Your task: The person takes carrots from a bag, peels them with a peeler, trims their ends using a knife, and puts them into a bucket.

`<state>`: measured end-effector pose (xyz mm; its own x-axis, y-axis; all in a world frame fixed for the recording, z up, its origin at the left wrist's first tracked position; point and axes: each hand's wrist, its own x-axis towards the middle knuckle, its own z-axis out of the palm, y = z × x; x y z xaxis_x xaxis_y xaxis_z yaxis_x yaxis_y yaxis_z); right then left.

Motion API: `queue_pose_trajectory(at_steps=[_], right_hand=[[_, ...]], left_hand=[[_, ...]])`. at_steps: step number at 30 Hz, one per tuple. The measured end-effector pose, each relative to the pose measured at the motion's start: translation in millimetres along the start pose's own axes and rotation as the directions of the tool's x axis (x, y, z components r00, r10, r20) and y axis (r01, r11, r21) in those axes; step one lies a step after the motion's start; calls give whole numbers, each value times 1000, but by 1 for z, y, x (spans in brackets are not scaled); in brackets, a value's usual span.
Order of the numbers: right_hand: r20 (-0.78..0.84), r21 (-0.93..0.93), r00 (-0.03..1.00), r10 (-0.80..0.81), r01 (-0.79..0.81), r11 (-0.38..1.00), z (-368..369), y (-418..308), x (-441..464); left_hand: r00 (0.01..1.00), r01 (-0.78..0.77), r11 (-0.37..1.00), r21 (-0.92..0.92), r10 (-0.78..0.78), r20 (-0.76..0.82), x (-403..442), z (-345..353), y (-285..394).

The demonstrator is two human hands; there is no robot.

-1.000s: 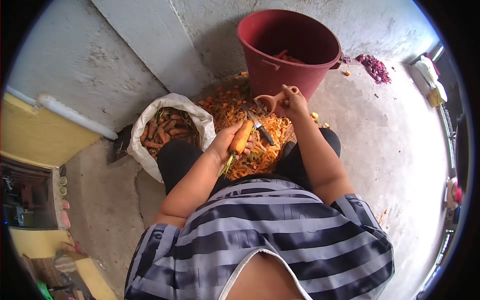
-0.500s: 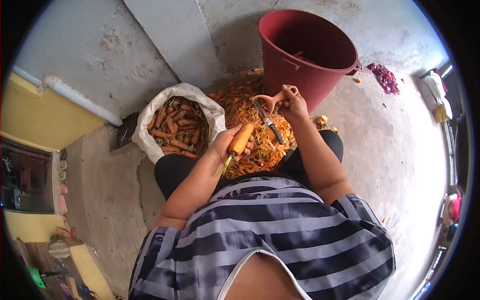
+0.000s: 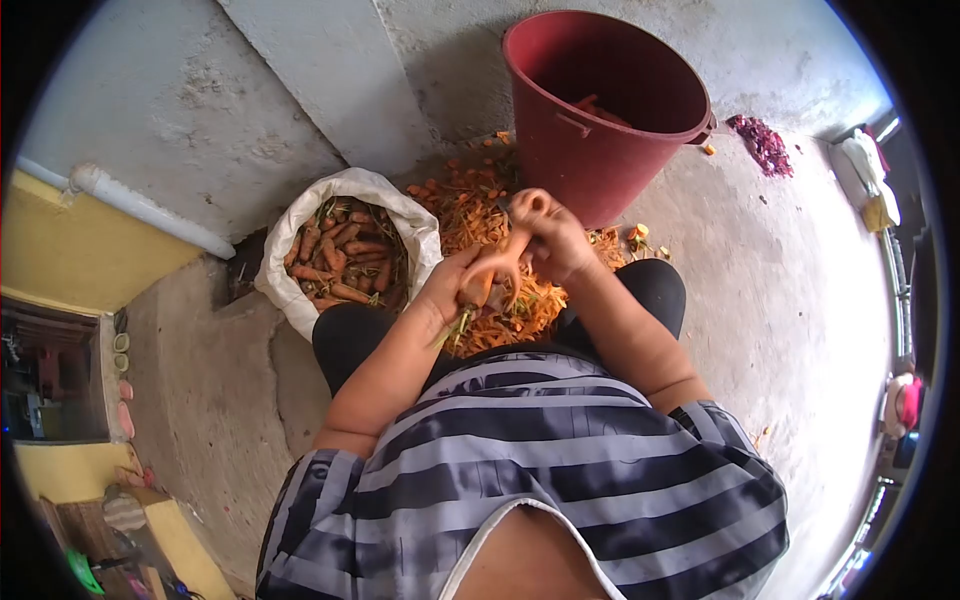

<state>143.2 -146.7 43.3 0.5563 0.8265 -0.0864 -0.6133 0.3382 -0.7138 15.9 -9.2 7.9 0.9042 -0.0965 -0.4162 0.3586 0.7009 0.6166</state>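
My left hand [image 3: 446, 288] is closed around a carrot [image 3: 476, 292] with its green stem end toward me. My right hand [image 3: 562, 242] grips an orange Y-shaped peeler [image 3: 517, 242], whose head lies over the carrot near the stem end. The peeler covers much of the carrot, so I cannot tell whether its blade touches. Beneath both hands spreads a heap of carrot peelings [image 3: 535, 312]. Left of it stands a white sack [image 3: 290, 215], its rim rolled open, full of unpeeled carrots [image 3: 345, 245].
Beyond the peelings a tall red bucket [image 3: 580, 165] stands against the wall, with some carrots inside. Carrot tops [image 3: 640, 236] lie to its right. Dark red scraps [image 3: 762, 146] are piled by the wall. My knees flank the heap.
My right hand has brought the peeler left and down, from beside the carrot to over it. The knife that showed on the peelings is now mostly hidden. The view has shifted slightly.
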Motion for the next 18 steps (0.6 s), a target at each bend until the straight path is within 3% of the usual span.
queue_pose_trajectory(at_steps=[1,3,4,6,7,8,9,11,14,15,17,18], right_hand=[[159,14,986,50,-52,999,-3,9,0],[132,-27,991,38,-34,999,-10,15,9],[39,-51,999,26,-24,998,-18,13,16],[-154,-11,985,-72,71,997,-48,8,37],[-241,-107,961,-137,114,988,-75,5,48],[-356,-250,916,-183,96,964,-102,5,59],[-457,-155,868,-195,138,978,-103,2,57],[-449,-43,878,-164,161,986,-104,0,51],[-218,-9,972,-92,92,996,-33,-3,21],[-32,14,999,-9,9,1000,-26,5,15],[189,9,981,52,-54,998,-9,16,5],[124,12,990,63,-65,998,-13,18,9]], left_hand=[[1000,-12,999,33,13,-15,2,2,-1],[998,-40,994,100,44,-45,7,8,-6],[996,-55,990,133,64,-61,8,10,-7],[996,94,987,-132,-92,24,18,-2,-11],[984,175,950,-259,-160,78,21,-7,-14],[983,182,952,-247,-178,40,15,0,-11],[986,163,952,-258,-166,12,12,1,-11],[990,120,953,-278,-135,-38,10,1,-9],[993,74,962,-265,-95,-69,13,-6,-10],[993,6,989,-145,-24,-118,10,0,-10],[974,-110,988,107,129,-187,4,19,-9],[973,-93,996,4,92,-212,7,17,-11]])
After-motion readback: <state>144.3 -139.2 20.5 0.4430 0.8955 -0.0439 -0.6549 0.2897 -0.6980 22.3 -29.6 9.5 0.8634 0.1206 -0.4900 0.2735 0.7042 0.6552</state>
